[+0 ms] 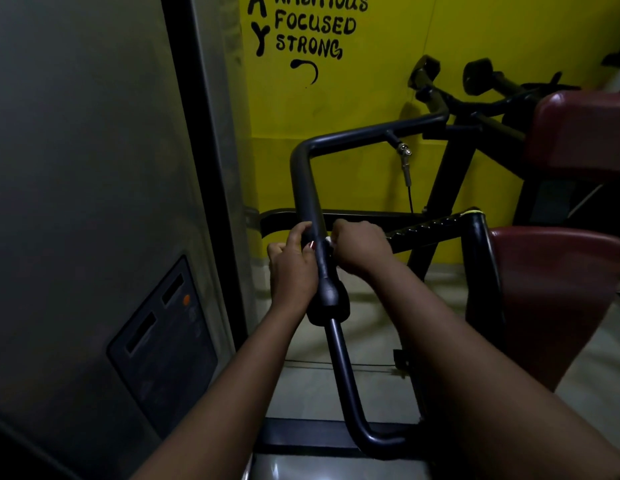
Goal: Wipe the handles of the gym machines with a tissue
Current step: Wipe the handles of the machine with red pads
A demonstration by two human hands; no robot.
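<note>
Yellow wall (370, 98) fills the background, with black hand-painted lettering (315, 26) that reads "FOCUSED" and "STRONG". In front of it stands a gym machine's handle (306, 188), a long black tube that bends at the top toward the right and runs down toward the camera.

Left of the handle rises a tall grey panel (94, 168) with a dark inset plate (163, 348) low on it. Right of the handle are two maroon pads, one higher (578, 129) and one lower (550, 292), on a black frame. A metal cable clip (403, 154) hangs from the handle's top stretch. Pale floor (370, 306) shows below.

Both hands meet at the middle of the handle, on opposite sides of the tube. The left hand (293, 268) grips it from the left, fingers curled over the tube. The right hand (362, 249) is closed into a fist against the right side, clamped on a white tissue (329, 241), of which only a small scrap shows, pressed between the fist and the handle.
</note>
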